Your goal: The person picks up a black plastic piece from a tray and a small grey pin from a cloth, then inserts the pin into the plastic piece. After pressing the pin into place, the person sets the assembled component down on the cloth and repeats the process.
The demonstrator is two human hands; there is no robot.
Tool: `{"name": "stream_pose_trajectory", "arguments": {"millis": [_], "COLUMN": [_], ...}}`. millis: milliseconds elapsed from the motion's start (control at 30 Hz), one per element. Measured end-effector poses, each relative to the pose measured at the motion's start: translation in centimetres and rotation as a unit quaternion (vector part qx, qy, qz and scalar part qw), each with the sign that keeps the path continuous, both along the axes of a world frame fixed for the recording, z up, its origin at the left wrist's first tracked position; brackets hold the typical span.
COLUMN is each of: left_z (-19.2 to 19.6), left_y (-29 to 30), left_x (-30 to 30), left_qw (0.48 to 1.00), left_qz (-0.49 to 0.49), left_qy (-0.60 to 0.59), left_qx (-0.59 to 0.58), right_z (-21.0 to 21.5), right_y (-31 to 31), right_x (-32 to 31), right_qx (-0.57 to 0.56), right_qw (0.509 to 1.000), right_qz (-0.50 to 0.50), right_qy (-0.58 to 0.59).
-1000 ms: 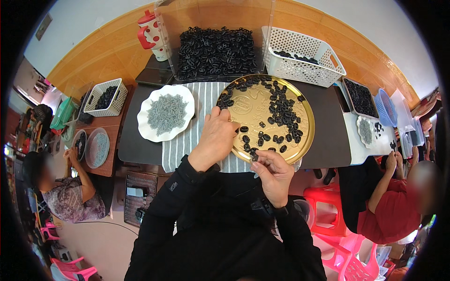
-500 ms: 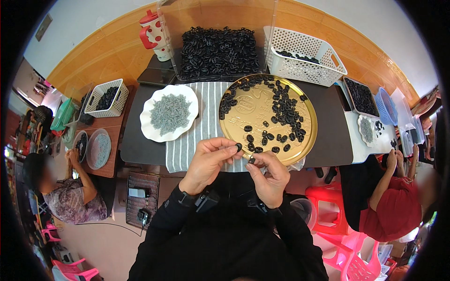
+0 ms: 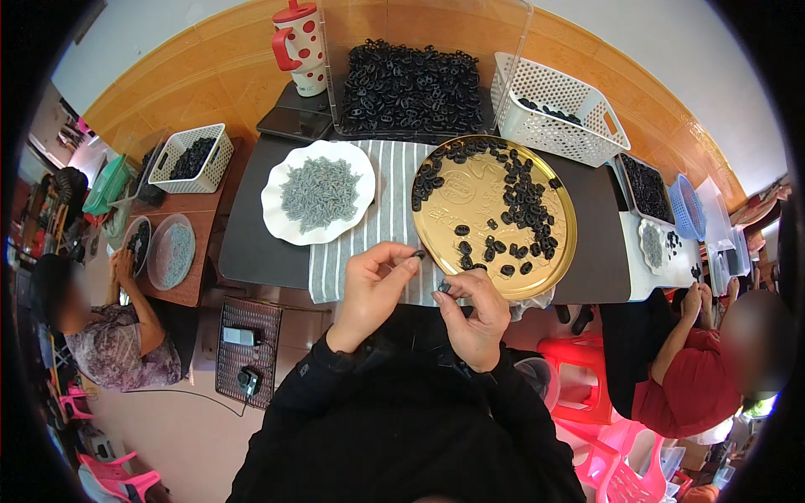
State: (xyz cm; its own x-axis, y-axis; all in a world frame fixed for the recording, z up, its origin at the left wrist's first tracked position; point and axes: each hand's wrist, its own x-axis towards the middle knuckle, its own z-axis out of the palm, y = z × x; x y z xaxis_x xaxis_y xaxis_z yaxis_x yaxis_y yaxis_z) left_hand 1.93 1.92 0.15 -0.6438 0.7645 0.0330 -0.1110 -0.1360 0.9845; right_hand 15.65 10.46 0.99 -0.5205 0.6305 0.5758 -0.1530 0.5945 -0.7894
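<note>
Over the front edge of the striped cloth point(image 3: 334, 270), my left hand point(image 3: 375, 285) pinches a small black oval piece point(image 3: 418, 254) between thumb and forefinger. Just to its right, my right hand point(image 3: 478, 317) grips another small dark piece point(image 3: 444, 287) at its fingertips; its shape is partly covered. The two pieces are apart. Close beyond my right hand lies a round gold tray point(image 3: 457, 215) bearing many loose black oval pieces point(image 3: 526, 201), some with holes. Left of the tray, a white scalloped plate point(image 3: 270, 201) holds a heap of small grey screw-like parts point(image 3: 320, 194).
A clear bin of black pieces point(image 3: 411, 88) stands at the back, between a spotted tumbler point(image 3: 307, 60) and a white perforated basket point(image 3: 558, 134). People sit at tables left point(image 3: 126, 348) and right point(image 3: 696, 377). A red stool point(image 3: 579, 360) is at my lower right.
The whole view has shifted a little. Both hands have drawn back from the tray's near edge toward the cloth, and the left piece now shows more edge-on.
</note>
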Motion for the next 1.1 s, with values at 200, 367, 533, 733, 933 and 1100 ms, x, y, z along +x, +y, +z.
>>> {"name": "stream_pose_trajectory", "arguments": {"millis": [200, 367, 533, 733, 933, 1100], "left_z": [0.9, 1.6, 1.1, 1.2, 0.5, 0.6], "left_y": [0.6, -0.7, -1.0, -1.2, -1.1, -0.9], "left_x": [-0.7, -0.4, 0.1, 0.2, 0.3, 0.5], "left_qw": [0.83, 0.903, 0.989, 0.981, 0.976, 0.976], "left_qz": [0.104, 0.063, -0.143, -0.164, -0.168, -0.165], "left_qy": [0.528, 0.423, 0.044, -0.075, -0.111, -0.096], "left_qx": [-0.146, -0.031, -0.002, 0.064, 0.085, 0.101], "right_z": [-0.3, 0.1, 0.2, 0.2, 0.5, 0.2], "right_y": [-0.1, 0.0, -0.1, 0.0, 0.2, 0.0], "right_x": [-0.2, -0.1, -0.1, -0.1, 0.2, 0.2], "right_qx": [-0.009, 0.003, 0.02, 0.05, 0.113, 0.031], "right_qw": [1.0, 1.0, 0.999, 0.998, 0.993, 0.998], "right_qz": [0.004, 0.013, 0.024, 0.035, 0.026, 0.048], "right_qy": [-0.02, -0.026, -0.028, 0.003, -0.012, -0.005]}}
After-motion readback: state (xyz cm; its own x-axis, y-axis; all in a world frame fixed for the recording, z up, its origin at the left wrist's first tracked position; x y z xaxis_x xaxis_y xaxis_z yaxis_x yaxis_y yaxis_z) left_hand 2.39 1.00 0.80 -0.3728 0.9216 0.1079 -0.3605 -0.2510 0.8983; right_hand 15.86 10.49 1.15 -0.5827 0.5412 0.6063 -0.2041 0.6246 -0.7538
